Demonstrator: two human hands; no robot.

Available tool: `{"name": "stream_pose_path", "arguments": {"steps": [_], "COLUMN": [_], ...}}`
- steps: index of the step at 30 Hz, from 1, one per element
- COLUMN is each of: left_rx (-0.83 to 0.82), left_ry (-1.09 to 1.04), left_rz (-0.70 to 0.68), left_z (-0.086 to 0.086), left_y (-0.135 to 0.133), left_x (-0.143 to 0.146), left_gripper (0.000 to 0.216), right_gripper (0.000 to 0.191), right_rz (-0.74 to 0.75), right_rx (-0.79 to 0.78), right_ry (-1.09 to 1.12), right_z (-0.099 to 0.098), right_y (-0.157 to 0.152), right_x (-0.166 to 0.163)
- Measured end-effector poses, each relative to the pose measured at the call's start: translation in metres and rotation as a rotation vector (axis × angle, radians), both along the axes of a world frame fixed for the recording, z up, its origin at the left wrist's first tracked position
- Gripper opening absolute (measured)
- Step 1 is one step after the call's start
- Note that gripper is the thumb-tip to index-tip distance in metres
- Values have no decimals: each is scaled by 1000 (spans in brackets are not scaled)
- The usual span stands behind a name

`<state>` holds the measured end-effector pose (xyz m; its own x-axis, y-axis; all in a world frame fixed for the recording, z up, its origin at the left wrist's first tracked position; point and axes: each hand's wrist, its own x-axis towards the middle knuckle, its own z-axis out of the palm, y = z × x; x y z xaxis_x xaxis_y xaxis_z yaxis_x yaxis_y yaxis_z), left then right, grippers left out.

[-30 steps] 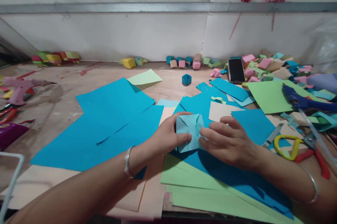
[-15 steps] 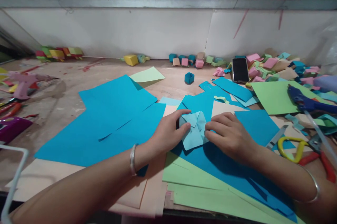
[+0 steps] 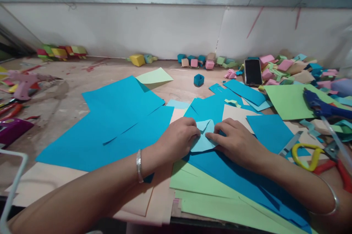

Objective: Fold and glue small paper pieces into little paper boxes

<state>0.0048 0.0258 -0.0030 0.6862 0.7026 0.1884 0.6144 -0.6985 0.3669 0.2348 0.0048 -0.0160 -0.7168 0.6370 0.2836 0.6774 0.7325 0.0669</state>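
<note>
Between my two hands is a light blue piece of folded paper (image 3: 202, 143), with creased flaps along its upper part. My left hand (image 3: 181, 136) grips its left side, fingers curled and the thumb partly hidden. On the right side, my right hand (image 3: 233, 138) pinches the paper with the thumb and bent fingers. Beneath them lie blue paper sheets (image 3: 217, 168). A larger blue sheet (image 3: 110, 131) spreads out left of my hands. Behind the folded paper sits a small dark blue paper box (image 3: 198, 80).
To the right lie yellow-and-red-handled pliers (image 3: 308, 157), a cutter blade (image 3: 291, 143) and a blue glue gun (image 3: 324, 103). A phone (image 3: 253, 72) leans by a heap of folded paper pieces (image 3: 286, 65). A pink glue gun (image 3: 22, 83) is at far left. Green sheets (image 3: 203, 182) line the front edge.
My left fingers have curled down over the paper's left side. My right thumb and fingertips have moved left onto the paper. The paper looks flatter, and the view has shifted slightly.
</note>
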Motion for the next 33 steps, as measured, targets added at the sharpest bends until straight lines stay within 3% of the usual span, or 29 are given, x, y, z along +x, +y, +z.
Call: {"name": "stream_pose_path", "arguments": {"steps": [5, 9, 11, 13, 15, 22, 33], "left_rx": [-32, 16, 56, 73, 65, -36, -33], "left_ry": [169, 285, 323, 332, 315, 253, 186], "left_rz": [-92, -105, -83, -65, -47, 10, 128], "left_z": [18, 26, 24, 23, 21, 20, 11], "left_y": [0, -5, -9, -11, -12, -9, -6], "left_x": [-3, -3, -1, 1, 3, 4, 4], "left_gripper": [28, 44, 28, 10, 17, 26, 30], "right_gripper": [33, 42, 46, 31, 21, 25, 26], "right_rz": [19, 64, 104, 121, 99, -20, -203], "right_rx": [-26, 53, 90, 91, 45, -337, -352], "right_ry": [-4, 15, 1, -19, 33, 382, 404], "right_z": [0, 0, 0, 1, 1, 0, -4], "right_y": [1, 1, 1, -1, -2, -2, 2], "right_x": [2, 2, 2, 1, -1, -7, -13]}}
